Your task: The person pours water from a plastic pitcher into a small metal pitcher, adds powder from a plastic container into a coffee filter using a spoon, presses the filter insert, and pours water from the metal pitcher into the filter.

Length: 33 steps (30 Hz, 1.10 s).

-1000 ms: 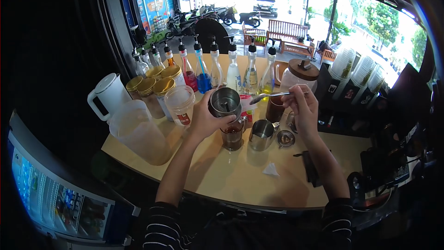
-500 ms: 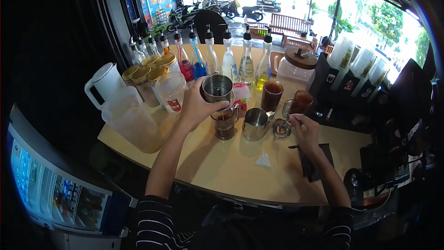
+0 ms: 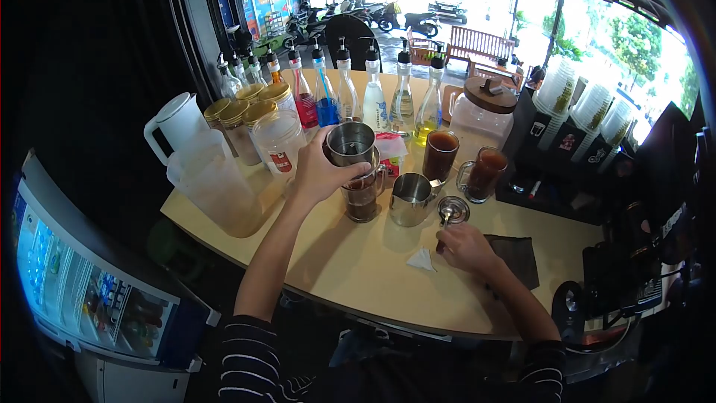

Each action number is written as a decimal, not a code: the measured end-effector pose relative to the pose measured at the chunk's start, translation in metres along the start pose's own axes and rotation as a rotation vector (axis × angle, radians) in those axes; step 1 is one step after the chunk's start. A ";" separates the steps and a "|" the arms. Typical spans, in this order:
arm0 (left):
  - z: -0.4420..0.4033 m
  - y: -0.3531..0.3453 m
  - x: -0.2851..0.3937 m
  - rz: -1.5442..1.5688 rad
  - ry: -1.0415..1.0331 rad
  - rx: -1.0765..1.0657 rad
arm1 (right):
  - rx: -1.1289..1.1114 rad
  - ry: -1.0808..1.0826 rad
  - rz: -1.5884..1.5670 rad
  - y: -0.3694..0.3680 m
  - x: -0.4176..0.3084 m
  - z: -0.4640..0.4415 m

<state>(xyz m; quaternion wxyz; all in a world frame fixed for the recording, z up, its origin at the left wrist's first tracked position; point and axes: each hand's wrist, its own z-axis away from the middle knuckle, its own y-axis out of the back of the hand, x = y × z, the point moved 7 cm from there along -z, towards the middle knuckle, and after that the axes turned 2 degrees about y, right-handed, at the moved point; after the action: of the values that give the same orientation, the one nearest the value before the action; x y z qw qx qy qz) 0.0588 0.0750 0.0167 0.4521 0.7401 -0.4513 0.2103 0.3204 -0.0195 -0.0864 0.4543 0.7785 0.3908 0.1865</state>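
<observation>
My left hand [image 3: 328, 168] is wrapped round a small metal cup [image 3: 350, 143], with a small dark detail in its middle, above a glass mug [image 3: 362, 198] of brown drink. My right hand [image 3: 466, 248] is closed low over the table on a thin, shiny spoon. Its bright end lies at a small round metal dish [image 3: 456, 209]. Between the hands stands a steel pitcher [image 3: 410, 201]. Behind are a glass of reddish-brown drink [image 3: 441, 153] and a handled mug of the same colour [image 3: 486, 173].
Pump bottles of syrup [image 3: 373, 101] line the back. Gold-lidded jars [image 3: 235, 116] and plastic pitchers [image 3: 212, 183] stand left. A white paper piece [image 3: 421, 259] and dark cloth [image 3: 514, 257] lie in front. Stacked plastic cups [image 3: 556, 89] and black equipment [image 3: 619, 269] are on the right.
My right hand has moved down and left, away from the handled mug, and a shiny spoon now shows between it and the dish. My left hand keeps holding the metal cup above the mug.
</observation>
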 end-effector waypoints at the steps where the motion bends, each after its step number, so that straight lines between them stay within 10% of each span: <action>1: 0.000 0.001 0.000 -0.007 0.010 0.013 | -0.094 -0.008 0.021 -0.007 -0.001 0.001; 14: 0.006 -0.004 -0.003 0.051 -0.034 0.061 | -0.351 -0.093 -0.125 -0.023 0.001 0.003; 33: 0.025 -0.015 -0.015 -0.006 -0.035 0.049 | -0.146 -0.172 -0.389 0.015 -0.017 -0.041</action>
<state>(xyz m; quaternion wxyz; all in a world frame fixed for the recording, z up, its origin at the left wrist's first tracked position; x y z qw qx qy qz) 0.0614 0.0632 -0.0135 0.4267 0.7558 -0.4517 0.2068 0.2895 -0.0141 -0.0512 0.5688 0.6664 0.4789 0.0560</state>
